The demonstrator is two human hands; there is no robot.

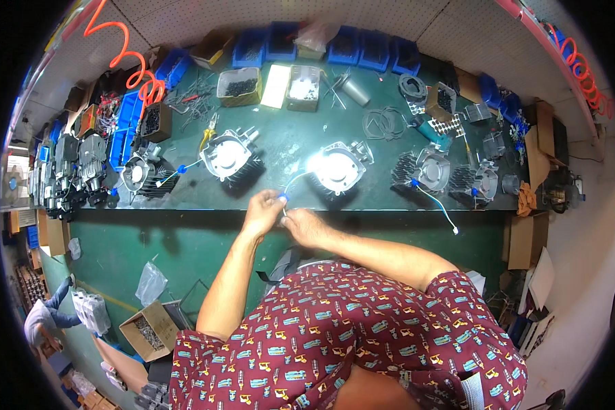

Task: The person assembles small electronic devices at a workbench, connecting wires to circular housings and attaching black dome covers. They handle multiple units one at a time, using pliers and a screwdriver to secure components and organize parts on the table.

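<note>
Four round finned grey metal housings lie face-up along the table, at (145, 174), (229, 157), (338, 169) and (430, 169), two orange coiled hoses hang far left (126, 58) and far right (581, 65), and two open cardboard boxes (239, 85) (303, 87) sit far back.

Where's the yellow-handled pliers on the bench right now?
In the head view, the yellow-handled pliers lie on the green bench, left of centre, just beyond the finned metal housing and right of a black parts box.
</note>
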